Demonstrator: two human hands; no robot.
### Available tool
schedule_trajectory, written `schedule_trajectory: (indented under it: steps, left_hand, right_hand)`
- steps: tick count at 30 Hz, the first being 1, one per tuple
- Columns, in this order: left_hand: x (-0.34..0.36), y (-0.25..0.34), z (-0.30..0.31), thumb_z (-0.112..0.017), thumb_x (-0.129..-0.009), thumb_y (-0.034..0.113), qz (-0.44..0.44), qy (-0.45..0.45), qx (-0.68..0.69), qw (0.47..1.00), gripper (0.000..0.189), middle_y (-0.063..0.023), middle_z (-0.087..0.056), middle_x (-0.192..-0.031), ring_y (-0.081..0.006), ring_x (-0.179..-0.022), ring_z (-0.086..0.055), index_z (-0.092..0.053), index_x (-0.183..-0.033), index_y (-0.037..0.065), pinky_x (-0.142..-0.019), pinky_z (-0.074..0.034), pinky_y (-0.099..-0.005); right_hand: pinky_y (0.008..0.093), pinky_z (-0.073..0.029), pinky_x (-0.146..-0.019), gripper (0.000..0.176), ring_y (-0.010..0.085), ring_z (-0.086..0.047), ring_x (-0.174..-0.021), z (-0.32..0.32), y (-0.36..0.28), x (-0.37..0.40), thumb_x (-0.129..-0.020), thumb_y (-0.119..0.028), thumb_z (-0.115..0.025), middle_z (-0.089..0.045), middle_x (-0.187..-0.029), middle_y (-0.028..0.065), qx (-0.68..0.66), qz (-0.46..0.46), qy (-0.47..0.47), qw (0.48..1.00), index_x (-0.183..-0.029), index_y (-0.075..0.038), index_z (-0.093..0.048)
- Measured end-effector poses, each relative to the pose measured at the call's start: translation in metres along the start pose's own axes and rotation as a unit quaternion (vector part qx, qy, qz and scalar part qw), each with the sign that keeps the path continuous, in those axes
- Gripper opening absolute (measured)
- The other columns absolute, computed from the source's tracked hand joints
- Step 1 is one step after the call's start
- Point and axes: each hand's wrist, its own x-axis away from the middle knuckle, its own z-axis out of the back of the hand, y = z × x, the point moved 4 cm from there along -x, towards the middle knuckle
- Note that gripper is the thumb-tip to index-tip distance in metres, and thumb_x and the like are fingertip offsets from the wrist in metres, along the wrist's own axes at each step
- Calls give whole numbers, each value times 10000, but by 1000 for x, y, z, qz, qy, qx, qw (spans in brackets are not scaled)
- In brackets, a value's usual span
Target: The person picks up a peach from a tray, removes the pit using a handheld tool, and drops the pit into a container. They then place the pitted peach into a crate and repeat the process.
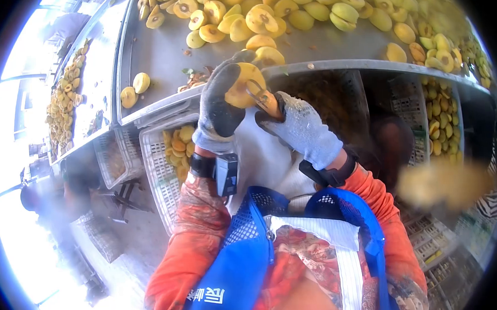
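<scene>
My left hand (222,98), in a grey glove with a dark palm, is closed around a yellow peach half (244,84), cut face showing. In my right hand (302,125), also gloved, is a pitting tool (268,104) with a wooden handle and a curved metal end. Its metal end touches the peach half near the middle. Both hands are just in front of the metal table's (332,40) edge. Beyond them lie many peach halves (262,18), some with a brown stone cavity.
Small brown scraps (196,77) lie by the table's raised rim. Below stands a white crate (155,170) of peach halves at left, with another filled crate (442,116) at right. A blurred yellowish shape (446,184) covers part of the right side. A second table (90,79) carries more halves.
</scene>
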Motion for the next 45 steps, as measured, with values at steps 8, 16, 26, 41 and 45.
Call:
schedule_trajectory:
  steps: [8, 16, 26, 41, 45]
  left_hand:
    - [24, 42, -47, -519, -925, 113, -125, 90, -227, 962, 274, -148, -648, -1085, -226, -967, -632, -598, -1102, -81, -866, -503, -312]
    - [27, 54, -77, -592, -895, 150, 28, 46, -80, 995, 257, -89, -681, -1025, -121, -892, -621, -659, -1050, -44, -776, -495, -244]
    - [48, 55, 1, -579, -911, 133, 65, 90, -92, 989, 291, -110, -661, -1109, -173, -965, -642, -620, -1149, -30, -821, -517, -261]
    - [-179, -77, 99, -756, -778, 298, 301, 42, -307, 902, 488, -109, -646, -900, -220, -633, -645, -562, -1128, 19, -462, -520, -328]
    - [-148, -66, 108, -746, -798, 216, 271, 54, -190, 942, 490, -124, -658, -880, -224, -601, -652, -523, -1162, -24, -441, -514, -291]
  right_hand:
    - [438, -496, -718, 347, 378, -633, -818, -8, 17, 28, -802, -299, -684, -656, -865, 180, 36, -32, 51, 998, -1047, -67, -601]
    - [258, -410, -434, 166, 135, -529, -458, 19, 15, 58, -810, -182, -626, -557, -600, 47, -372, -160, -240, 882, -895, -45, -591]
    - [264, -358, -332, 269, 134, -432, -349, 24, 40, 78, -766, -193, -729, -470, -499, 37, -630, -113, -268, 720, -850, -17, -544]
    - [454, -491, -776, 403, 377, -623, -880, 37, 114, 33, -787, -384, -667, -650, -942, 194, 152, -148, -41, 976, -1008, -57, -585]
    - [460, -486, -754, 386, 374, -620, -862, 27, 88, 24, -781, -363, -669, -644, -924, 192, 83, -121, -73, 987, -1002, -61, -577]
